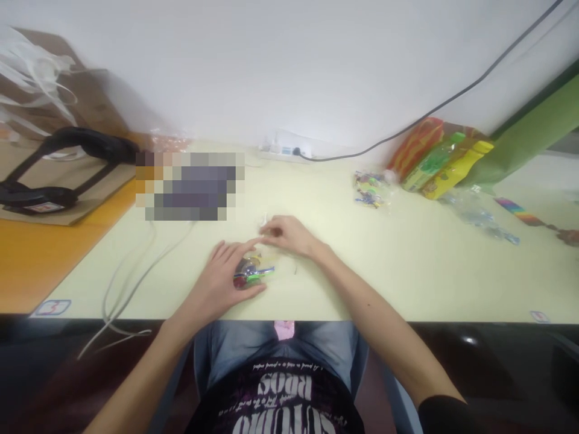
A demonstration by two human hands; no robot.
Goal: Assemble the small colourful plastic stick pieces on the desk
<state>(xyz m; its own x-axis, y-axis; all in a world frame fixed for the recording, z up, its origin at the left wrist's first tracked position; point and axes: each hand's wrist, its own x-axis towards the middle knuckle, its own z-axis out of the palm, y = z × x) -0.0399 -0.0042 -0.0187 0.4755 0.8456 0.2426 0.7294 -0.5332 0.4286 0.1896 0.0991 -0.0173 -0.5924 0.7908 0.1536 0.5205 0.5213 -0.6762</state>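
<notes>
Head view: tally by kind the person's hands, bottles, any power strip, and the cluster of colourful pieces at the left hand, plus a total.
Hands: 2 (left hand, right hand)
Bottles: 2 (green-capped bottle, yellow-capped bottle)
Power strip: 1
Cluster of colourful pieces: 1
Total: 6

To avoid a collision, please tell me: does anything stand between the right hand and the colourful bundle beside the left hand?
Yes, partly: the index finger of the left hand lies between the right hand and the colourful bundle. No other obstacle is visible there.
</notes>
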